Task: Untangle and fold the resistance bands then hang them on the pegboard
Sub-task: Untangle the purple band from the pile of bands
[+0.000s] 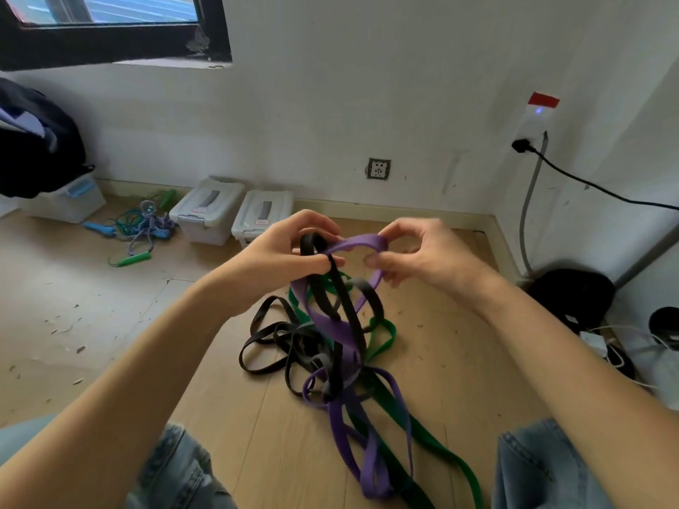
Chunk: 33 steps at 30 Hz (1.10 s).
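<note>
Head view. Tangle of flat resistance bands on a wooden floor [459, 361], between the seated person's knees. The left hand [290, 251] pinches a black band [343, 299] together with one end of a raised purple band [358, 244] loop between thumb and fingers. The right hand [415, 251] pinches the other side of that purple loop at the fingertips, its remaining fingers loosely curled. Both bands hang from the hands into the knot, where a green band [385, 339] is interlaced. The rest of the tangle lies on the floor below. No pegboard is in view. Handling, as judged: the bands look light, limp and elastic, likely to stretch and grip one another rather than slide. A hold on the flat width close to a crossing should serve best, feeding slack through instead of pulling hard.
</note>
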Motion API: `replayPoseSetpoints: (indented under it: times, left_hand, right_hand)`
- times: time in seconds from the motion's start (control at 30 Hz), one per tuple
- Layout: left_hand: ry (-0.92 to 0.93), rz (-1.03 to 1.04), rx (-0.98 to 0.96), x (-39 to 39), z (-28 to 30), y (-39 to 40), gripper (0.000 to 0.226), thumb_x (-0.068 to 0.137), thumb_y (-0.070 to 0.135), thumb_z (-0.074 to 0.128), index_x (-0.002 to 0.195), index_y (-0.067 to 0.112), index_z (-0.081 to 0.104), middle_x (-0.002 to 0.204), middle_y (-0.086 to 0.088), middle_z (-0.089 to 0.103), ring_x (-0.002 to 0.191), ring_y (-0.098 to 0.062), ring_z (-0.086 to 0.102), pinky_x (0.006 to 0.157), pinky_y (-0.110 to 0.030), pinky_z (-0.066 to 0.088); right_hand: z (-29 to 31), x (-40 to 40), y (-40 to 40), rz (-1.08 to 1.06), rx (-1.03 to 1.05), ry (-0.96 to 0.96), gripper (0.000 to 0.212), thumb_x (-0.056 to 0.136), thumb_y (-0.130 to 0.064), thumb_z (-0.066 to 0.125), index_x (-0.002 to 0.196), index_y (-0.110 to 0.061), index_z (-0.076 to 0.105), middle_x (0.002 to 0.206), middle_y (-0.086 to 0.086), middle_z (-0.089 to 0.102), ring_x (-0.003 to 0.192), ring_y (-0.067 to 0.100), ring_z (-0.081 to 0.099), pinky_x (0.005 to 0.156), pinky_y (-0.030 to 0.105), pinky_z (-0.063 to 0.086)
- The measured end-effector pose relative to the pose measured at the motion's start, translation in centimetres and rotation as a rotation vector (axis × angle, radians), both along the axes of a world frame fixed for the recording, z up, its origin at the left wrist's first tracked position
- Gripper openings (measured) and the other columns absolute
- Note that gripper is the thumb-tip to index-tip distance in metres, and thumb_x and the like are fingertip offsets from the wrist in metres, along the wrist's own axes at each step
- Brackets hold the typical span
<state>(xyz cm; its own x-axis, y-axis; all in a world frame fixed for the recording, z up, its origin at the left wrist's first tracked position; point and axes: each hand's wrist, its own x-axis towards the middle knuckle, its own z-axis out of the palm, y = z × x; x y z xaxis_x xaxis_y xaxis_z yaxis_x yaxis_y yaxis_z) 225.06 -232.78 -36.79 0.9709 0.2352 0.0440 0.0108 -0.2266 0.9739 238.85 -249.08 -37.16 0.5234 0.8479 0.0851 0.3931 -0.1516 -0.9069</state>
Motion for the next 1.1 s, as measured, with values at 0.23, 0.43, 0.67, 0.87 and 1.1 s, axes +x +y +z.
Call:
replayPoseSetpoints:
  times: [0.23, 0.43, 0.67, 0.87, 1.1]
  left_hand:
    - [0.129, 0.321, 0.481, 0.3, -1.7, 2.4, 0.021, 0.078, -0.004, 0.063, 0.078, 0.016, 0.059, 0.083, 0.002, 0.064, 0.072, -0.005, 0.06, 0.054, -0.009, 0.043]
    - [-0.051, 0.276, -0.529, -0.1, 0.5, 2.2, 0.024, 0.089, -0.011, 0.037, 0.082, 0.009, 0.049, 0.089, -0.017, 0.069, 0.061, -0.013, 0.067, 0.055, -0.019, 0.053]
    - [-0.08, 0.012, -0.226, 0.3, 1.7, -1.2, 0.029, 0.077, -0.011, 0.035, 0.079, 0.015, 0.048, 0.079, -0.012, 0.069, 0.037, -0.008, 0.039, 0.035, -0.014, 0.029]
    - [-0.154, -0.033, -0.37, 0.4, 2.1, -0.5, 0.022, 0.067, -0.003, 0.039, 0.075, 0.015, 0.048, 0.073, -0.016, 0.068, 0.031, -0.005, 0.026, 0.03, -0.013, 0.026]
    - [-0.234, 0.065, -0.488, -0.1, 1.9, 1.1, 0.026, 0.071, -0.008, 0.033, 0.079, 0.014, 0.044, 0.069, -0.009, 0.066, 0.029, -0.004, 0.027, 0.031, -0.015, 0.028]
  right_hand:
    - [0.2, 1.6, -0.4, -0.594, 0.285, -0.173, 0.024, 0.08, -0.024, 0.07, 0.096, -0.014, 0.055, 0.1, 0.008, 0.064, 0.08, 0.018, 0.067, 0.074, 0.027, 0.057]
    - [0.1, 1.1, -0.1, -0.549, 0.273, -0.517, 0.031, 0.085, -0.015, 0.065, 0.112, -0.005, 0.056, 0.108, -0.001, 0.045, 0.078, 0.003, 0.054, 0.067, -0.001, 0.041]
    - [-0.8, 0.0, -0.6, 0.17, -0.46, -0.161, 0.061, 0.079, -0.037, 0.069, 0.134, -0.031, 0.043, 0.135, -0.007, 0.05, 0.107, 0.005, 0.054, 0.084, 0.016, 0.044]
    - [-1.1, -2.2, 0.8, 0.392, -0.276, 0.033, 0.011, 0.09, -0.021, 0.059, 0.098, -0.018, 0.065, 0.096, 0.002, 0.068, 0.085, 0.016, 0.063, 0.073, 0.03, 0.053]
    - [-2.6, -2.4, 1.4, 0.261, -0.28, 0.066, 0.006, 0.094, -0.011, 0.049, 0.097, -0.008, 0.053, 0.098, 0.014, 0.066, 0.081, 0.02, 0.069, 0.074, 0.028, 0.058]
